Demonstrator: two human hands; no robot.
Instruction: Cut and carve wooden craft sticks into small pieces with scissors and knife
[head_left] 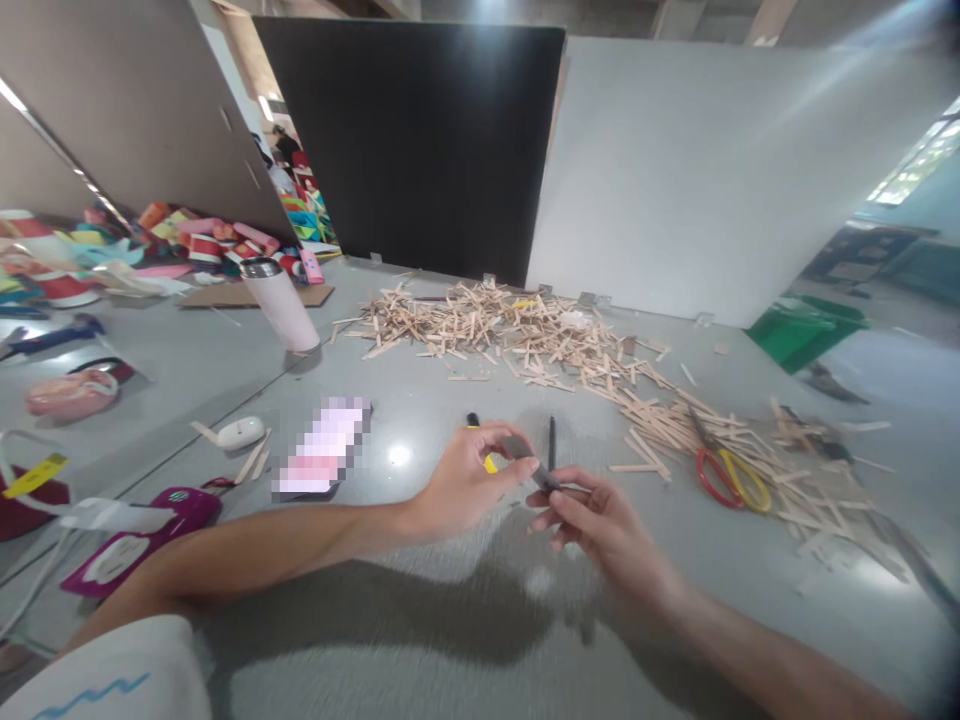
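Observation:
In front of me, over the grey table, my two hands share a small flat grey piece, whose exact kind I cannot make out. My left hand pinches its upper end between thumb and fingers. The lower end is between the thumb and fingers of my right hand, which partly hide it. Just beyond lies a thin black pen-like stick. Behind my left hand a yellow and black object is mostly covered.
Wooden sticks are heaped at the back and trail right, with red and yellow scissors on them. To the left are a blurred phone, white mouse, pink bottle and purple case. Upright boards stand behind.

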